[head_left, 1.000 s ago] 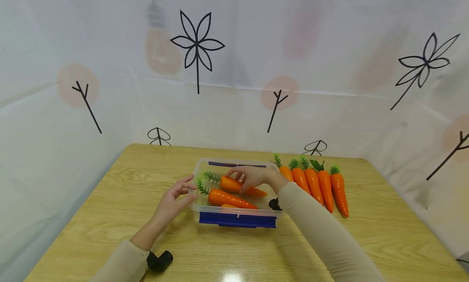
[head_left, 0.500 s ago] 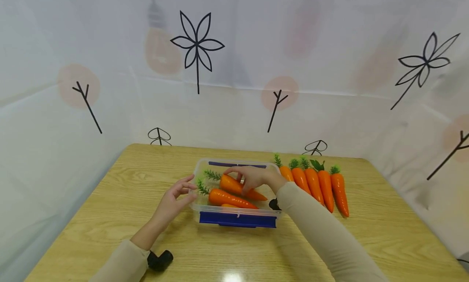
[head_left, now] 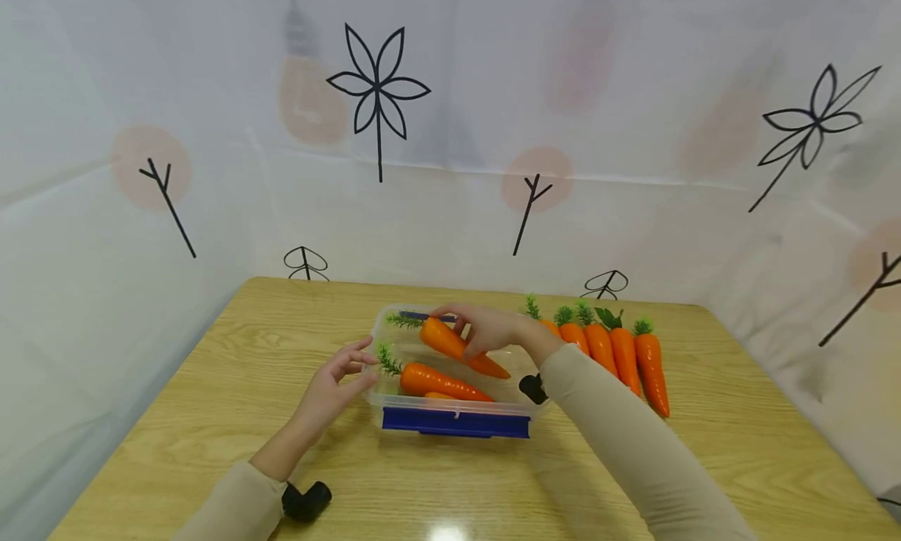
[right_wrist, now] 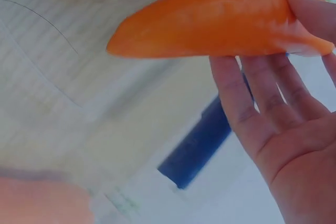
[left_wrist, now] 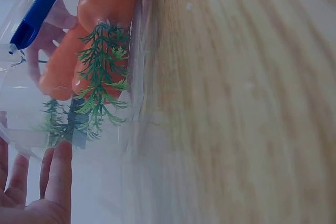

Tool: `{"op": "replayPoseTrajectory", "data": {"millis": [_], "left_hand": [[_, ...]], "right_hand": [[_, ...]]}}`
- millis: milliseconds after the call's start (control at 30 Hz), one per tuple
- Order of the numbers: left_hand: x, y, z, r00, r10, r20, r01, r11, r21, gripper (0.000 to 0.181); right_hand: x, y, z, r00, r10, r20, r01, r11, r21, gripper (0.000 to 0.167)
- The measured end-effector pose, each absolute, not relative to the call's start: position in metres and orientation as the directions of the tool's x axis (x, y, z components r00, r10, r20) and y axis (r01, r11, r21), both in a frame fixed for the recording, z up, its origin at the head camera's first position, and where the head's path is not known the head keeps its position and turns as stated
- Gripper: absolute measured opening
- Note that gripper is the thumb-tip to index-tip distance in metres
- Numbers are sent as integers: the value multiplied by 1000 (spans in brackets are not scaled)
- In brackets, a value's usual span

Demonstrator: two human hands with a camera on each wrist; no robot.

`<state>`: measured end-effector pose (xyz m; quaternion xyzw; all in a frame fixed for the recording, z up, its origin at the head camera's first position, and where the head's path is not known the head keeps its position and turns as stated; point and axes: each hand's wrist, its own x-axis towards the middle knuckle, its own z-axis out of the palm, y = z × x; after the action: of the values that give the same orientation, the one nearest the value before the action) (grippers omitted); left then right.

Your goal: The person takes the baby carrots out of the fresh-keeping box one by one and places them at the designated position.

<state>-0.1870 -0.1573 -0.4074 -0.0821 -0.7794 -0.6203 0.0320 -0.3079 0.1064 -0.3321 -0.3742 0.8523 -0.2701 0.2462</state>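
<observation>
My right hand pinches an orange carrot with a green leafy top, holding it tilted over the clear plastic container with blue latches. In the right wrist view the same carrot sits between thumb and fingertips. At the container's left end, my left hand rests its loosely extended fingers against the wall; the left wrist view shows the fingers there too. Inside the container lies another carrot, and a sliver of a further carrot shows behind the front wall.
A row of several carrots lies on the wooden table to the right, partly behind my right forearm. Black wrist-worn devices show by the left sleeve and the right sleeve. A patterned white curtain stands behind the table.
The right hand has lifted the pinched carrot up and slightly away from the carrot in the container. The left hand stays at the container's left end.
</observation>
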Motion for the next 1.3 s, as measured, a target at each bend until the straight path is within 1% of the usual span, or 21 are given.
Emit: {"op": "replayPoseTrajectory", "data": {"millis": [200, 433, 700, 867, 1167, 1300], "left_hand": [[-187, -157, -408, -986, 80, 145, 160, 225, 961, 26], [-187, -158, -409, -984, 88, 155, 172, 222, 960, 26], [-188, -159, -410, -984, 83, 155, 171, 226, 959, 25], [-188, -159, -410, -983, 91, 158, 175, 228, 958, 26], [-187, -159, -409, -983, 96, 155, 173, 218, 961, 27], [-187, -159, -409, -983, 97, 153, 171, 219, 961, 26]], "right_hand": [[-305, 109, -319, -616, -760, -207, -444, 552, -706, 83], [-295, 112, -304, -641, -748, -172, -427, 533, -730, 83], [-286, 124, -294, -660, -750, -56, -491, 486, -723, 81], [-281, 138, -293, -680, -733, 4, -464, 426, -776, 80], [-277, 162, -293, -775, -628, 75, -386, 375, -843, 84], [-275, 172, -294, -805, -586, 91, -357, 358, -863, 84]]}}
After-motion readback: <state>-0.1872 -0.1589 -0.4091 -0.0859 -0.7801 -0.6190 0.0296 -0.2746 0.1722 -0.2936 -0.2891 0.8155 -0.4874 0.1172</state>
